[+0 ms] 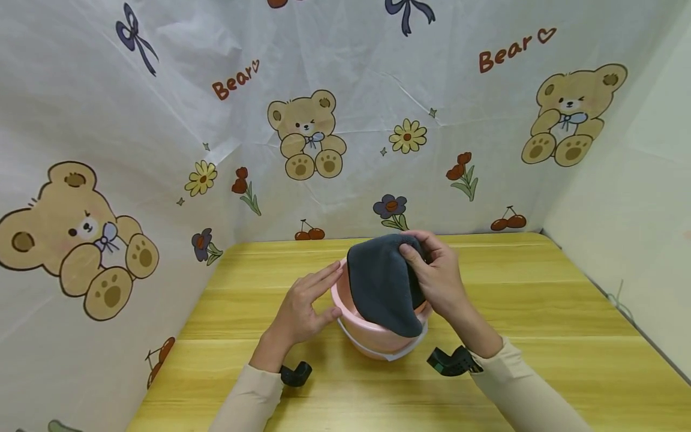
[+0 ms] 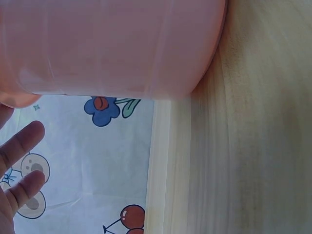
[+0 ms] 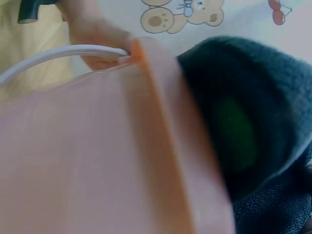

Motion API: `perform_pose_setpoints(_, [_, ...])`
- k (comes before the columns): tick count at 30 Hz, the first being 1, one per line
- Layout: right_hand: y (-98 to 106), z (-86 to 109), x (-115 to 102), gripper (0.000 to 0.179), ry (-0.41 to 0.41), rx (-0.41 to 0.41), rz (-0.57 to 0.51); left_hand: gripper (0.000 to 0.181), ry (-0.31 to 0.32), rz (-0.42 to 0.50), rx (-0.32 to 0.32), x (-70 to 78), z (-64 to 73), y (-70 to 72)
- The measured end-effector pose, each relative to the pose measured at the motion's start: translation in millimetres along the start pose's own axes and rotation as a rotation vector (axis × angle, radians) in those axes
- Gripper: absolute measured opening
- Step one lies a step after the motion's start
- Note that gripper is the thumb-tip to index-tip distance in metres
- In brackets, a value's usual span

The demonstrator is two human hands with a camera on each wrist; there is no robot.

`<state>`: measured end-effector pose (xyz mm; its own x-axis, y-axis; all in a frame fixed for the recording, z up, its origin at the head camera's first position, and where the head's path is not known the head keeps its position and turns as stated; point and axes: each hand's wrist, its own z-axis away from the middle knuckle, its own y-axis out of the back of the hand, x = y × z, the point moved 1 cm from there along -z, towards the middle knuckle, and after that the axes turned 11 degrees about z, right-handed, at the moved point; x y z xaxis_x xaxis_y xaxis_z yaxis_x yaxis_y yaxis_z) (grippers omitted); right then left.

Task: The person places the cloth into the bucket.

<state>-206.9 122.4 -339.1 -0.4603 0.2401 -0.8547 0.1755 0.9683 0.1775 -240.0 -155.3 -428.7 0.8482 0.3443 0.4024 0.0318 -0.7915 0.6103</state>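
A pink bucket (image 1: 372,342) with a white handle (image 1: 388,359) stands upright on the table. My left hand (image 1: 302,309) touches the left side of its rim, fingers fairly straight and thumb apart. Between the thumb and fingers of my right hand (image 1: 442,273) is a dark grey cloth (image 1: 380,282), pinched near its top right. The cloth spreads over the bucket's mouth, with one corner drooping over the front rim. In the right wrist view, a dark green patch shows within the folds of the cloth (image 3: 287,87). The cloth hides most of the bucket's inside.
The yellow wood-grain table (image 1: 259,306) runs back to a white sheet (image 1: 367,54) printed with bears and flowers. A plain pale wall (image 1: 621,222) borders the right side, with a thin cord (image 1: 621,303) near the table's right edge.
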Motion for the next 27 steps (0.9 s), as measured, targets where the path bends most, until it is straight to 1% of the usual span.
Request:
perform_pose_setpoints(5, [-4.8,1.3,6.6,0.026,-0.036,-0.067,0.081,0.080,-0.003,-0.002,0.006,-1.8,0.4,0.4])
perform_pose_setpoints(11, [-7.7,1.1,11.2,0.026,-0.096,-0.179,0.210,0.079,-0.025,-0.007,0.018,-2.7,0.7,-0.2])
perform_pose_setpoints(15, [-9.6,-3.1,11.9,0.022,-0.128,-0.277,0.314,0.080,-0.023,-0.009,0.014,-2.6,0.5,0.1])
perform_pose_setpoints(18, [-13.5,-8.3,12.9,0.019,-0.121,-0.385,0.391,0.081,-0.019,-0.012,0.015,-2.7,0.3,0.7])
perform_pose_setpoints(21, [-17.8,-13.7,15.0,0.015,-0.097,-0.475,0.453,0.081,-0.018,-0.017,0.012,-2.1,0.3,1.0])
perform_pose_setpoints(25, [-21.3,-20.0,20.5,0.013,-0.092,-0.567,0.485,0.080,-0.024,-0.024,0.008,-0.8,0.1,0.8])
perform_pose_setpoints(27, [-22.1,-22.5,23.8,0.013,-0.089,-0.626,0.512,0.080,-0.030,-0.026,0.009,-0.9,-0.4,0.4])
